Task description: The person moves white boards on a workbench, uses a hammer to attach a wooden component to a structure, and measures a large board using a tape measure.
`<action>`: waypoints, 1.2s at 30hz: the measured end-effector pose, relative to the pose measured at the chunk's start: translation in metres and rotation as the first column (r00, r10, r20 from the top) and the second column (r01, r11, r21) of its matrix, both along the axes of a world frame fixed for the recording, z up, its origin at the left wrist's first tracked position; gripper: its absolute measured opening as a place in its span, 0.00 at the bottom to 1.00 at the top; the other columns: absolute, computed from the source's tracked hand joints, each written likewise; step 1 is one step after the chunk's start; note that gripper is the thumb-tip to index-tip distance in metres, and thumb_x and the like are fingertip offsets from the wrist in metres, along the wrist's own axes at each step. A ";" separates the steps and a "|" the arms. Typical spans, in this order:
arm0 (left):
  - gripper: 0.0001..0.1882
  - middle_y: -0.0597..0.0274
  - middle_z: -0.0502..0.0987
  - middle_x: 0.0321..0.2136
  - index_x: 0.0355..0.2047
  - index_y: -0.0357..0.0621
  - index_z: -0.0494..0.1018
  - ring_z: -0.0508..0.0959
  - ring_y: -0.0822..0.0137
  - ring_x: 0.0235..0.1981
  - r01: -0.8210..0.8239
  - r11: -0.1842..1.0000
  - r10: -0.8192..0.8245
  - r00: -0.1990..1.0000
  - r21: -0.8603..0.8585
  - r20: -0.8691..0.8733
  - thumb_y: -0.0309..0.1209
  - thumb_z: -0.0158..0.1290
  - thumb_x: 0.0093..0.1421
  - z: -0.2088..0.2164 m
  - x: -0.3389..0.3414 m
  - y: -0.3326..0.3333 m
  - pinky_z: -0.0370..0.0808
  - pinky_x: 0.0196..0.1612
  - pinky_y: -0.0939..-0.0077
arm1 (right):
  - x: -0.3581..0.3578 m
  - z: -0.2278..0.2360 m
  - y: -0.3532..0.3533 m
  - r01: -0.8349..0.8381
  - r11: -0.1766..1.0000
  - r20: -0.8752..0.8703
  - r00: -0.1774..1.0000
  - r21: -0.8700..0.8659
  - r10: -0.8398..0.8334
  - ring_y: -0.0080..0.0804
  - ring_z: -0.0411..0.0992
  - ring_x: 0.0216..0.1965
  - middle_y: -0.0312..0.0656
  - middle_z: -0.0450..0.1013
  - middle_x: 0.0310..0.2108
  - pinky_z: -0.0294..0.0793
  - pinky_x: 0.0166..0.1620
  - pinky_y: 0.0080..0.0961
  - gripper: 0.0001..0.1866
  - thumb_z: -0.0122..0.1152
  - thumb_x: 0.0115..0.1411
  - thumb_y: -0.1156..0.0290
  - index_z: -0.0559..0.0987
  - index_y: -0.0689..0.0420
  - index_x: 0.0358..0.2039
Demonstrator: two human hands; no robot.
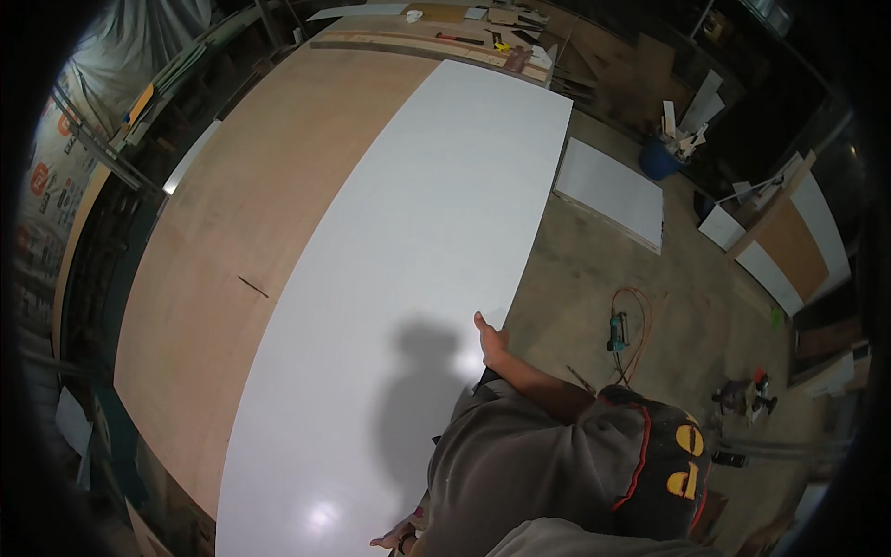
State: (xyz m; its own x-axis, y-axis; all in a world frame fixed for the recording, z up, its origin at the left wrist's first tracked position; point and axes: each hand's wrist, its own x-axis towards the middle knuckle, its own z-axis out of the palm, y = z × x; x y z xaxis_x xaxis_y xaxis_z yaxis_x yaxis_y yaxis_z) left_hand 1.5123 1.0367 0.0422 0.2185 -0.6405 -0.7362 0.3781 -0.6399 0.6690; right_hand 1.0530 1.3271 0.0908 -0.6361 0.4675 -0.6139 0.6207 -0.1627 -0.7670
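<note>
A long white panel [418, 204] lies over a broad tan wooden sheet [241, 176], its right edge by my body. My right hand [494, 342] grips that edge about midway along. Its thumb rests on the white face; the other fingers are mostly hidden at the edge. Low in the view, my left hand [397, 540] is at the same panel, thumb stretched over the surface and the rest largely covered by my grey shirt. A thin dark stick-like piece [252, 287] lies on the tan sheet. My shadow falls on the white panel.
On the floor to the right are a smaller white board [613, 190], a teal power tool [615, 331] with an orange cord, and another dark tool [745, 397]. A blue bucket [660, 160] holds offcuts. Hand tools [501, 43] and wood strips lie at the far end.
</note>
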 end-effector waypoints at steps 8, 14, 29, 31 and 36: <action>0.55 0.54 0.51 0.73 0.74 0.47 0.48 0.51 0.54 0.73 -0.054 0.999 0.054 0.998 -0.010 0.018 0.76 0.34 0.60 0.000 0.009 0.000 0.45 0.74 0.50 | -0.006 0.010 -0.015 0.009 0.999 0.028 1.000 0.048 -0.010 0.49 0.67 0.63 0.62 0.67 0.62 0.66 0.63 0.37 0.54 0.78 0.51 0.47 0.64 0.77 0.63; 0.56 0.54 0.50 0.74 0.74 0.47 0.46 0.50 0.55 0.73 -0.079 0.997 0.079 0.997 -0.006 0.026 0.76 0.34 0.59 -0.001 0.018 0.003 0.43 0.74 0.51 | -0.007 -0.007 -0.009 0.035 0.997 -0.042 0.999 0.074 -0.032 0.47 0.67 0.62 0.61 0.67 0.62 0.66 0.63 0.36 0.53 0.77 0.52 0.47 0.64 0.80 0.61; 0.58 0.55 0.47 0.75 0.75 0.47 0.43 0.46 0.57 0.75 -0.140 0.990 0.140 0.989 0.013 -0.039 0.78 0.33 0.58 -0.018 0.025 -0.012 0.40 0.75 0.53 | -0.022 -0.022 -0.020 0.014 0.997 0.058 0.998 0.080 -0.019 0.48 0.64 0.65 0.64 0.63 0.65 0.62 0.66 0.36 0.56 0.76 0.53 0.46 0.61 0.84 0.61; 0.58 0.55 0.46 0.75 0.75 0.47 0.43 0.46 0.57 0.75 -0.162 0.987 0.161 0.986 -0.001 -0.044 0.78 0.33 0.58 -0.022 0.040 -0.015 0.40 0.75 0.53 | -0.023 -0.023 -0.025 -0.023 0.998 0.174 0.985 0.051 0.014 0.46 0.62 0.67 0.62 0.62 0.66 0.60 0.68 0.37 0.54 0.75 0.54 0.45 0.63 0.80 0.62; 0.58 0.60 0.47 0.76 0.75 0.50 0.45 0.45 0.56 0.76 -0.162 0.986 0.165 0.975 0.033 -0.146 0.79 0.31 0.58 -0.031 0.042 -0.022 0.37 0.76 0.52 | -0.033 -0.071 -0.022 -0.023 0.999 -0.014 1.000 0.025 0.023 0.47 0.63 0.67 0.61 0.63 0.66 0.61 0.67 0.37 0.53 0.71 0.55 0.41 0.65 0.79 0.61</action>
